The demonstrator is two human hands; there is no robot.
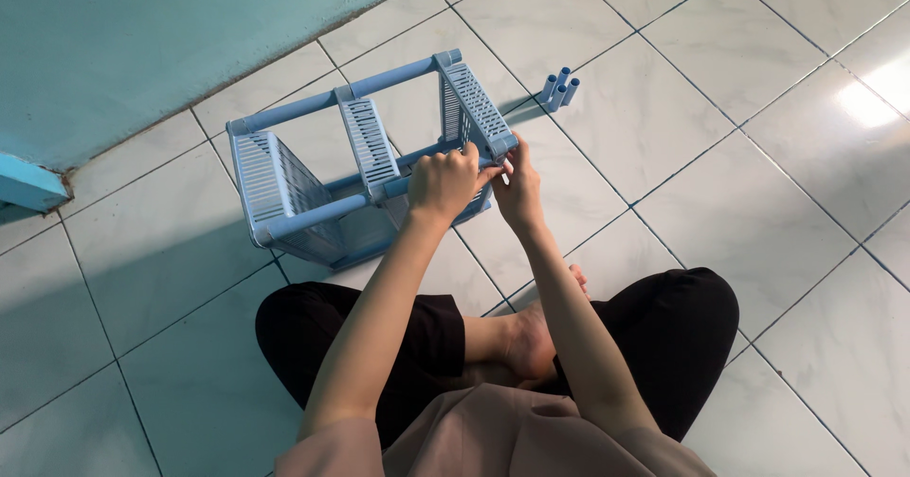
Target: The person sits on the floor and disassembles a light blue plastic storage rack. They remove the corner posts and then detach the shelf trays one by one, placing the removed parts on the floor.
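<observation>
Crossed legs (493, 344) frame the floor (758, 202) where a light-blue plastic rack (370, 164) lies sideways. Left hand (441, 185) clamps a tube; right hand (517, 188) pinches the end shelf's corner. Joint assembly seems underway; firm, straight pushing is probably needed. Spare tubes (559, 86) stand nearby.

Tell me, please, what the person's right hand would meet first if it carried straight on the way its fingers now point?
The right hand already touches the light blue plastic rack at its corner joint, so it would press into that slatted end panel first; depth beyond it is unclear.

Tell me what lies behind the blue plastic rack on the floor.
Behind the rack, four short blue tubes stand clustered on the tiled floor. Both hands cover its near corner.
</observation>
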